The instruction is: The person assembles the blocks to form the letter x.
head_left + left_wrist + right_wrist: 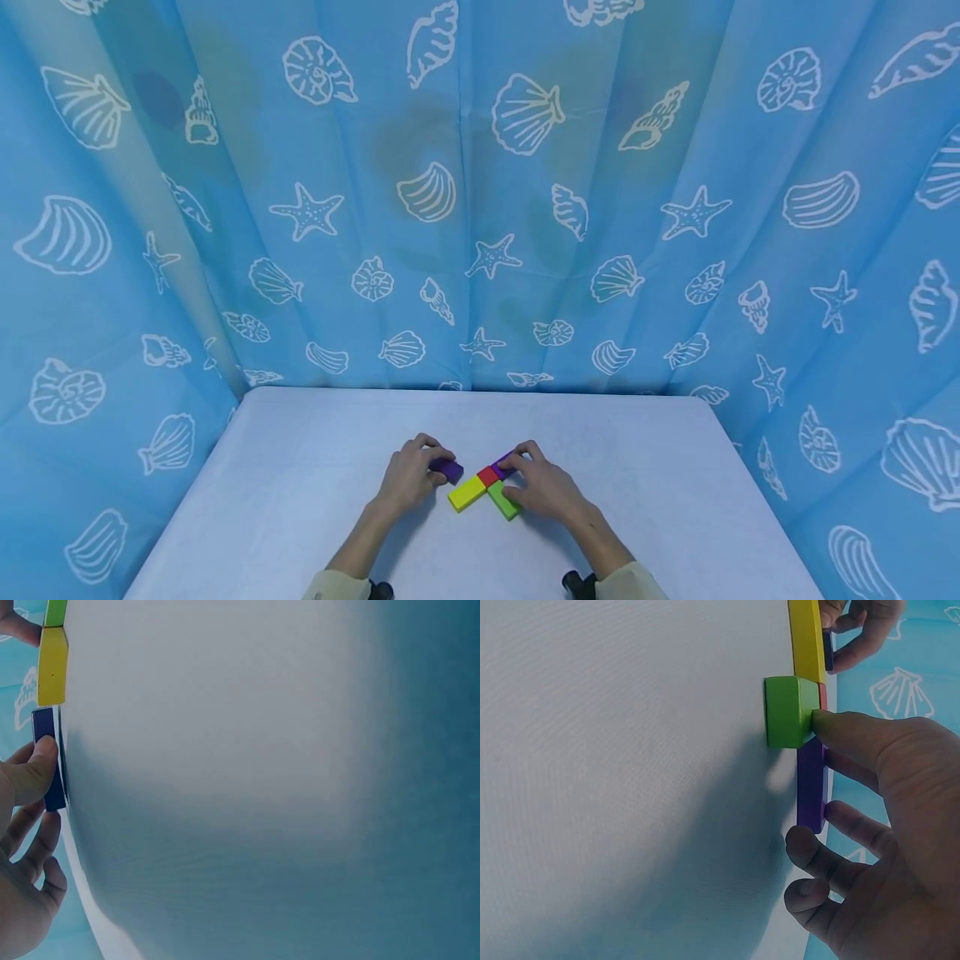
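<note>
My left hand pinches a dark purple block between thumb and fingers; in the left wrist view this block stands just short of the yellow block's end, with a narrow gap. A yellow block, a small red block and a second purple block form a slanting row on the table. From the red one, a green block branches toward the near side. My right hand has its thumb against the green block and its fingers along the purple block.
A white-covered table carries the blocks. Blue curtains with white shell and starfish prints rise behind it and at both sides. Dark wrist devices sit by the sleeves.
</note>
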A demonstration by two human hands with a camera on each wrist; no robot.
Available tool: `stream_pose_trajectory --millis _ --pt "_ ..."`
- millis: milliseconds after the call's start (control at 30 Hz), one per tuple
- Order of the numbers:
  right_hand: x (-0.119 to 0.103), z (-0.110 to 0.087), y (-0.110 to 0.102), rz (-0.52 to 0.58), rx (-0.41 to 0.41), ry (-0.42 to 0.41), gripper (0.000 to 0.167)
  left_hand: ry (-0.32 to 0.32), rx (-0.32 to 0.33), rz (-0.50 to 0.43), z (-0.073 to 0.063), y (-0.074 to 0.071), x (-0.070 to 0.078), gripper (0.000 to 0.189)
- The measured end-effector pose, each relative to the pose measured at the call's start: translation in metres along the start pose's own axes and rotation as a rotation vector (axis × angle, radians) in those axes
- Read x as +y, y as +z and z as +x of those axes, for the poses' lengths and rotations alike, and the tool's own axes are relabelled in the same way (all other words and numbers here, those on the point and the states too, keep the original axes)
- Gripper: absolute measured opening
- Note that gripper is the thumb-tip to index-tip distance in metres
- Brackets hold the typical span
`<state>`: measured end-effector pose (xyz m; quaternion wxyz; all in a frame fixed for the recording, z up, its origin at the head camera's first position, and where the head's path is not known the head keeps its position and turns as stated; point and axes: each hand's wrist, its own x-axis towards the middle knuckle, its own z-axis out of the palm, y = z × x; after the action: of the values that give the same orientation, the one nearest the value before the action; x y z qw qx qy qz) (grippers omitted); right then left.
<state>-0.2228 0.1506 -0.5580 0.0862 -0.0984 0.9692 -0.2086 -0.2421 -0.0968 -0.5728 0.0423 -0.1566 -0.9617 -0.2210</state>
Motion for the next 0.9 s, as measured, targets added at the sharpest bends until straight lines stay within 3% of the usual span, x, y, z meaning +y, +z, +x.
stream_pose_trajectory --millis 900 --pt "-0.0018 -0.0004 -0.0041 0.023 -0.022 0.001 0.036 0.046 0.028 -0.03 0.0017 -0.0031 0.007 0.032"
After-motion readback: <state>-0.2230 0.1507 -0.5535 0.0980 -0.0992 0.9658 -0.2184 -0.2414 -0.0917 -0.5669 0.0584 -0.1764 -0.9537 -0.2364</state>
